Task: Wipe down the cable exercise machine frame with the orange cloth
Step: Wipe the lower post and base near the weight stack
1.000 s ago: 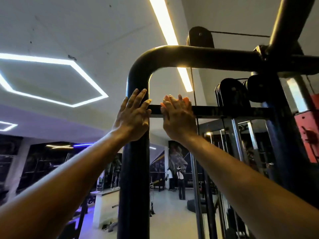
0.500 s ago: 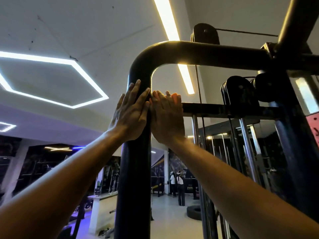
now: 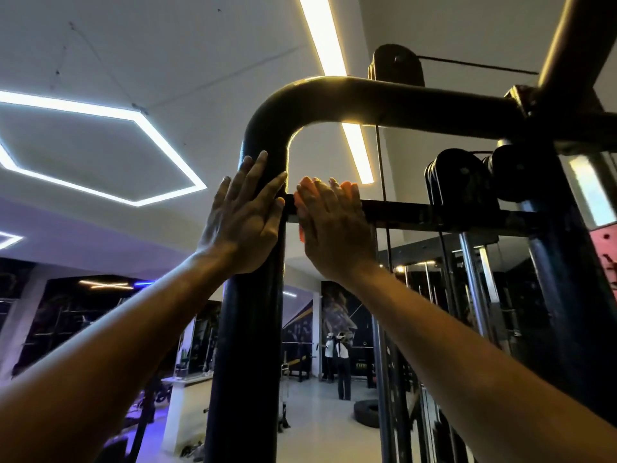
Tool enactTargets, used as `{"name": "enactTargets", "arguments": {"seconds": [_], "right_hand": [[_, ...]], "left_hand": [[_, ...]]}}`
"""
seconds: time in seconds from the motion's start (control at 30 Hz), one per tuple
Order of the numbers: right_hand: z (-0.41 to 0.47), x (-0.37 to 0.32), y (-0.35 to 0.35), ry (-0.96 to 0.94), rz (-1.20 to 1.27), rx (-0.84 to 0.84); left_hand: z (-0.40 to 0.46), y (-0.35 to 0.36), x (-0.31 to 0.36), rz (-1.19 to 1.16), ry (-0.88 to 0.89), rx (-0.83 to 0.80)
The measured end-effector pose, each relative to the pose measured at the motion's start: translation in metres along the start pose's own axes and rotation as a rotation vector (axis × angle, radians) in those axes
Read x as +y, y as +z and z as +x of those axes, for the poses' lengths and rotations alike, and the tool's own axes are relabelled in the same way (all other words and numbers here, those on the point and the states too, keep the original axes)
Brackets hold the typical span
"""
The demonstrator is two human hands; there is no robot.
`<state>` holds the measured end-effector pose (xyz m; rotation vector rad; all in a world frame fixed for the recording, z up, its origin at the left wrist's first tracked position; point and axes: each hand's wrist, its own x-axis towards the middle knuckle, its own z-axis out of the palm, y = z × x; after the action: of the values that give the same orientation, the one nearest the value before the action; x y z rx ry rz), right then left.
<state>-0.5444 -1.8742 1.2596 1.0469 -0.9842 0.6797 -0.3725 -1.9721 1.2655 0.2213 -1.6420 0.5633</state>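
left hand point(image 3: 243, 215) is laid flat, fingers straight, on the black upright post point(image 3: 247, 329). right hand point(image 3: 329, 222) is pressed flat on the crossbar point(image 3: 417, 213) just right of the post, orange cloth point(image 3: 302, 235) pinned beneath, mostly hidden.

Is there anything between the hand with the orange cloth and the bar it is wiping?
Nothing visible. The right hand presses the orange cloth flat against the thin crossbar, with only the cloth between. The left hand rests on the thick upright post beside it, off the crossbar.
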Motion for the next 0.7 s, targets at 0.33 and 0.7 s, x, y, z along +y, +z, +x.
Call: {"name": "enactTargets", "arguments": {"seconds": [0.33, 0.7], "right_hand": [[-0.025, 0.073, -0.033, 0.345, -0.045, 0.123], [-0.062, 0.151, -0.057, 0.391, -0.058, -0.073]], "left_hand": [[0.020, 0.011, 0.039, 0.343, 0.171, -0.283], [0.043, 0.052, 0.091, 0.121, 0.211, -0.305]]}}
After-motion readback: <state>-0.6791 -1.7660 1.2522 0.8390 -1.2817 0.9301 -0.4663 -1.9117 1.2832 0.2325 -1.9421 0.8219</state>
